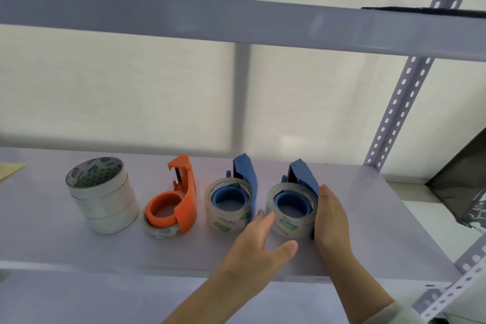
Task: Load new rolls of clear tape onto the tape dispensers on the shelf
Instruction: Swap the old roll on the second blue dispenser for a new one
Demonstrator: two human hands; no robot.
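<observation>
Hands bracket the right blue dispenser (297, 200), already carrying a roll: left hand (255, 239) and right hand (332, 221) flat-fingered against its sides, gripping nothing. Loading looks finished there; next, probably the orange dispenser (175, 205), leftward beyond the other blue one (231, 200).

You had a pale lavender shelf (79, 239) before you, with one orange dispenser (184, 200) and two blue dispensers (246, 179) (303, 179) on it; their clear tape rolls (228, 218) showed green-and-white labels, and the white stack of rolls (104, 200) bore a dark dotted top
</observation>
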